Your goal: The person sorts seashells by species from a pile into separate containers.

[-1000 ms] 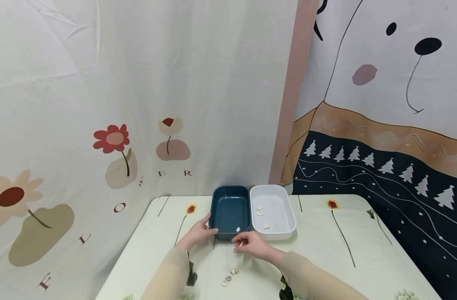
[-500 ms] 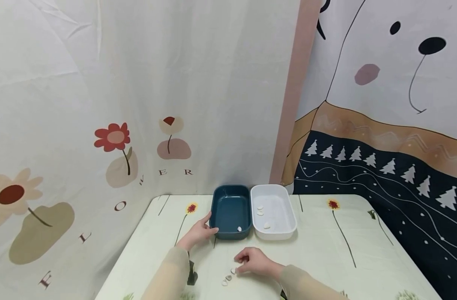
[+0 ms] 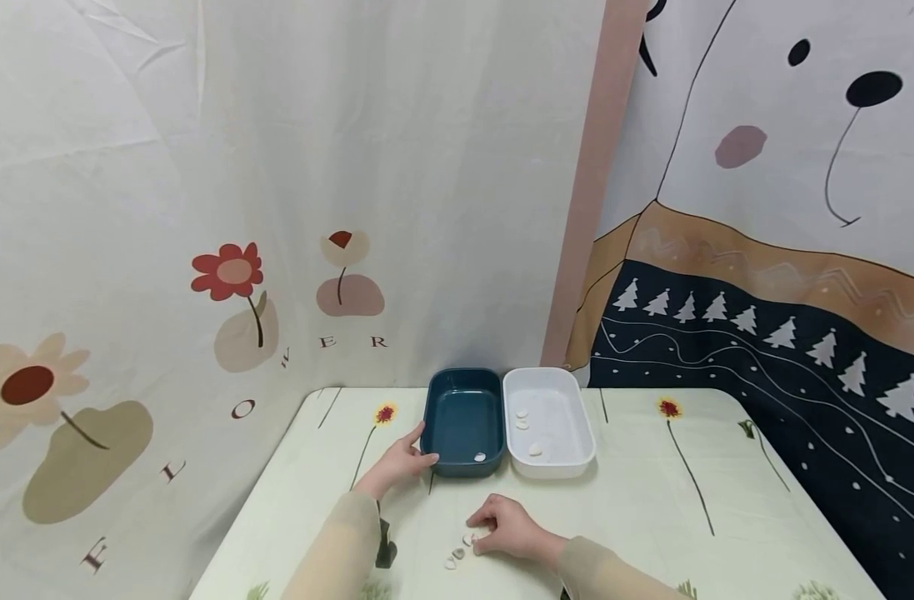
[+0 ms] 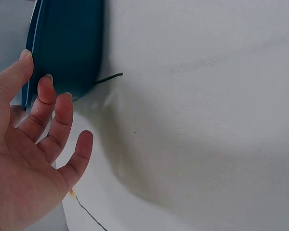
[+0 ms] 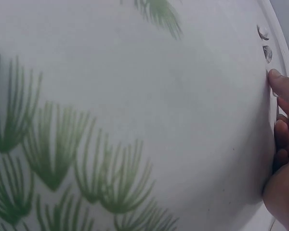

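My left hand (image 3: 398,463) holds the front left corner of a dark blue rectangular dish (image 3: 464,469); in the left wrist view the thumb is at the rim and a fingertip at the outer wall. A small pale seashell (image 3: 480,457) lies inside this dish near its front. On the table my right hand (image 3: 511,529) reaches down at a short row of seashells (image 3: 458,553), thumb and forefinger parted around the far end of the row. Two ridged shells (image 5: 267,53) show beside the thumb (image 5: 277,79) in the right wrist view.
A white rectangular dish (image 3: 587,446) stands right beside the blue one and contains 3 pale shells (image 3: 535,450). Both dishes stand near the table's (image 3: 636,492) back edge. A printed curtain (image 3: 442,208) hangs behind the table.
My right hand has moved from the front of the blue dish down toward the seashells on the table, its thumb and forefinger spreading a little. The left hand stays at the dish corner.
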Available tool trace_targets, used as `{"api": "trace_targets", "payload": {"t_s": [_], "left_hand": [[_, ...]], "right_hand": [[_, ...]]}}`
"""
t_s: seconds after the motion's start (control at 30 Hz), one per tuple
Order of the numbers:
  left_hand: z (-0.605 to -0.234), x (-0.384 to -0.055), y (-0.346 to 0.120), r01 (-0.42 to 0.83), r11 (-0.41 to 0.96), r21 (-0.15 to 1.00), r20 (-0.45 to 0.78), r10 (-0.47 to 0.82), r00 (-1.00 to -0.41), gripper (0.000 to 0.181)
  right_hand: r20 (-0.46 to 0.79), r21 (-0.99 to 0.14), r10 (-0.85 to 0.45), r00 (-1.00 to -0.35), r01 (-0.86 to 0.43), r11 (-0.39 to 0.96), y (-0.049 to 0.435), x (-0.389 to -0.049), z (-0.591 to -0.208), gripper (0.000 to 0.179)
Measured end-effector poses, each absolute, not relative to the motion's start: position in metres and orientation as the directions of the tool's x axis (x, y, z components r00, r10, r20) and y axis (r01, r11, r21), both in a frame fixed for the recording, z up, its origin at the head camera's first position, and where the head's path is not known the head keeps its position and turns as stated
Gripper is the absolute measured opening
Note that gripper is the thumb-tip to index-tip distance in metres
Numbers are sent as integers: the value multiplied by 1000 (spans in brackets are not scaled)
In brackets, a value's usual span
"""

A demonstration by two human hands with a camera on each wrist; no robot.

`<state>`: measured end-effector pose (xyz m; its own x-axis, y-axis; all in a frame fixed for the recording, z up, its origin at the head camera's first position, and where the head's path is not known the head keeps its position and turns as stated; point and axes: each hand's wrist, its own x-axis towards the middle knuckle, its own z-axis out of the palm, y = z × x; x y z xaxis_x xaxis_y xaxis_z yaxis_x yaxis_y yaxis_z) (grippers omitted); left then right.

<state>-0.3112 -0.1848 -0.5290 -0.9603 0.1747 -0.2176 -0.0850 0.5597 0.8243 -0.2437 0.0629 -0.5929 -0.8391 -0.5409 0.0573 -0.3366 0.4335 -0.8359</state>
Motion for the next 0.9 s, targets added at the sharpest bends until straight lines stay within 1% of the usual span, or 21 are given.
{"api": "trace_targets", "payload": {"t_s": [0.33,0.9], "left_hand": [[-529,-311,-184,-80,563,822,-210,170,-963,81],[-529,-311,-185,-83,562,823,-215,173,-961,81]], "right_hand": [[72,-838,-531,-845,-339,427,62,-242,-596,18],[88,-835,-530,-843,-353,422,64,-242,-596,14]]}}
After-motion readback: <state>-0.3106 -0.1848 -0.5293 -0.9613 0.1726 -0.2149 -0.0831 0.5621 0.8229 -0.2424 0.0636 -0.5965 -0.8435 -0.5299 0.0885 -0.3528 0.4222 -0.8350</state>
